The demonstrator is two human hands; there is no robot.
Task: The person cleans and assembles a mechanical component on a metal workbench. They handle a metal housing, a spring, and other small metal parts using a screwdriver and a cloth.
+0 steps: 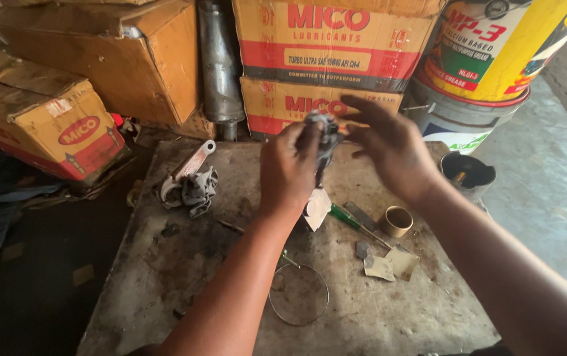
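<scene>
Our left hand is clamped around a small dark metal part, held up above the far middle of the worn workbench. Our right hand sits just to the right of the part with fingers spread and loose, gripping nothing; whether its fingertips touch the part we cannot tell.

Beneath the hands, on the bench, lie a pale scrap of card and a green-handled screwdriver. Just right of the screwdriver stands a short brass-coloured ring, with torn paper scraps nearer to us. A thin wire hoop lies near the bench's near edge. Left of the hands rests a crumpled grey rag. At the far side stand stacked cardboard cartons and, to the right, a yellow drum.
</scene>
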